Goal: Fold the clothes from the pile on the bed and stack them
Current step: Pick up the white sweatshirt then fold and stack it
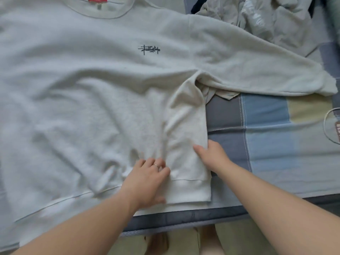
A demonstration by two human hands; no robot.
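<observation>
A large white sweatshirt (82, 85) lies face up across the bed, with a small dark logo on the chest and a red neck label. Its right side edge is folded inward as a narrow flap (185, 137). My left hand (147, 179), wearing a ring, rests flat on the fabric just left of the flap near the hem. My right hand (211, 155) grips the flap's outer edge, thumb on top and fingers tucked under. The right sleeve (266, 70) stretches out to the right.
A pile of crumpled grey-white clothes (272, 19) sits at the back right. The bedspread (276, 137) is blue, grey and beige patchwork. The bed's front edge (184, 221) runs just below the hem. A round white object (331, 126) lies at the right edge.
</observation>
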